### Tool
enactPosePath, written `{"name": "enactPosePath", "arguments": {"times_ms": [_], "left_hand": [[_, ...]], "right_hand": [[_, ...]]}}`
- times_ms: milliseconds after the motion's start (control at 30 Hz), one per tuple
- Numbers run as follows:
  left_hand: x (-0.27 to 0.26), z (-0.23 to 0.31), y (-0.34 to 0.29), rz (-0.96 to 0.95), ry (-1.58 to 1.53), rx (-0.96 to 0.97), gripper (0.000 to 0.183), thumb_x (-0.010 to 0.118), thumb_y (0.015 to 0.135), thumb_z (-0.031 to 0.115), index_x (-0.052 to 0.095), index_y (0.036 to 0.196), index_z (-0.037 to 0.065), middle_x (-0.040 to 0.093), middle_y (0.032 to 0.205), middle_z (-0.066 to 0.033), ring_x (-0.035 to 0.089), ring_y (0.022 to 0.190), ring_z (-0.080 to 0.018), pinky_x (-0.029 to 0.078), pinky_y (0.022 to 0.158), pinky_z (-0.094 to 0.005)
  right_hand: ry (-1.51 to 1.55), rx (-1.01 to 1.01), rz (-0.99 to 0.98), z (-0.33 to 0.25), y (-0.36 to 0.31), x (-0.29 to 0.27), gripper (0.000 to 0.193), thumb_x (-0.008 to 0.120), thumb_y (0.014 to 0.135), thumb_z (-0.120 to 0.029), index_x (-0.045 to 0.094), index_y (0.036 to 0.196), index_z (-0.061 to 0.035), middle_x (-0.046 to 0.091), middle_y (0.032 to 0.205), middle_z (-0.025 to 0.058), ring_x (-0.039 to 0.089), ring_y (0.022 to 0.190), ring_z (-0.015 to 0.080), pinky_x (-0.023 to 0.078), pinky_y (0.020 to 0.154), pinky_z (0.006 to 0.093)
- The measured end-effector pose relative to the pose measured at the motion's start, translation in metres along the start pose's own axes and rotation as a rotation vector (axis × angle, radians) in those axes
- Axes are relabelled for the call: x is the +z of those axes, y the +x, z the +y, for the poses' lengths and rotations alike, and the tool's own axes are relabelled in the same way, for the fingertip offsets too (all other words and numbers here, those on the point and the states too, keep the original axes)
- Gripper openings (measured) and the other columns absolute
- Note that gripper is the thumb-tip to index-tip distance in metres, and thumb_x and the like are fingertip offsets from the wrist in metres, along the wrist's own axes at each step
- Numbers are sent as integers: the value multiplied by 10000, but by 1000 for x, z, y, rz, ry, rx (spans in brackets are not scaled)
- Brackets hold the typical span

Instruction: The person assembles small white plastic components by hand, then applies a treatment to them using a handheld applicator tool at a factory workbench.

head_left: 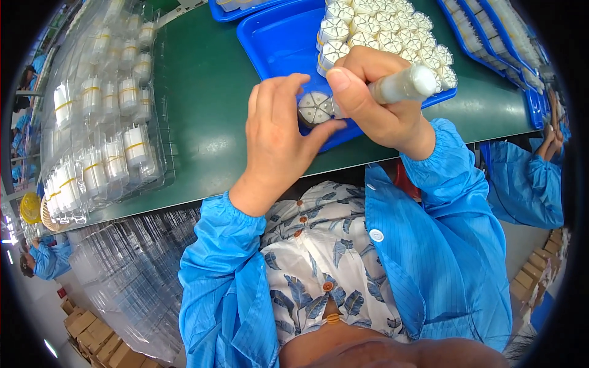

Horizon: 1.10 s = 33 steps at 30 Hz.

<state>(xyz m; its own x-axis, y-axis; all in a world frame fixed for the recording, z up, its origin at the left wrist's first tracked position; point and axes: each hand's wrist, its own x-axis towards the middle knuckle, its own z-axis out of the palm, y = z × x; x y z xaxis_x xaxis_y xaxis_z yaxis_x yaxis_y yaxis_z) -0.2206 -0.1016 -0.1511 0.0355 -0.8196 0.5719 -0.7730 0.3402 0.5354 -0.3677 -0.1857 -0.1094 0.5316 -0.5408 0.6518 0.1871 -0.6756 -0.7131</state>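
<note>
My left hand (273,129) is closed around a short white cylinder (316,108), thumb on the near side and fingers on the far side. Its round end faces up and is divided into wedges by dark lines. In my right hand (383,116) is a pale, translucent bottle-like tube (405,84) with a rounded end. The tube's other end points at the cylinder's right side, and my fingers partly hide it. Both hands are over the near edge of a blue tray (270,43). Many similar wedge-topped cylinders (392,30) stand packed in the tray's right part.
Clear plastic blister trays (101,110) with white cylinders banded in yellow are stacked at left on the green table (208,80). More blue trays (500,40) hold parts at far right. Clear plastic trays (135,270) are piled below the table. A co-worker's blue sleeve (521,178) shows at right.
</note>
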Motion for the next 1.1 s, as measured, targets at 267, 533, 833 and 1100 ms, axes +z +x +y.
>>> {"name": "enactPosePath", "arguments": {"times_ms": [267,533,833,1100], "left_hand": [[0,-2,-3,-8,-309,-100,569,798,686,48,518,1179,3,642,1057,-144,622,955,-297,521,800,-362],[0,-2,0,5,-221,23,596,806,669,60,513,1186,10,631,1024,-149,601,909,-310,502,772,-381],[-3,-4,-5,34,-234,-95,581,791,679,51,506,1182,-8,640,1028,-146,602,947,-298,500,798,-383],[-5,-4,-2,20,-257,0,561,776,688,50,516,1184,7,640,1057,-153,604,973,-317,495,823,-382]], "right_hand": [[24,-28,19,2,11,-13,324,621,918,-131,480,636,-56,427,559,-20,407,501,58,295,439,254],[16,34,-3,5,5,-2,287,644,892,-117,506,652,-41,436,554,8,422,491,92,307,437,267],[-8,67,-85,-5,16,-16,317,521,964,-129,496,657,-54,523,596,22,466,527,75,352,482,237],[-35,-44,-47,7,14,0,314,642,904,-139,498,640,-46,455,554,1,453,494,72,318,427,270]]}}
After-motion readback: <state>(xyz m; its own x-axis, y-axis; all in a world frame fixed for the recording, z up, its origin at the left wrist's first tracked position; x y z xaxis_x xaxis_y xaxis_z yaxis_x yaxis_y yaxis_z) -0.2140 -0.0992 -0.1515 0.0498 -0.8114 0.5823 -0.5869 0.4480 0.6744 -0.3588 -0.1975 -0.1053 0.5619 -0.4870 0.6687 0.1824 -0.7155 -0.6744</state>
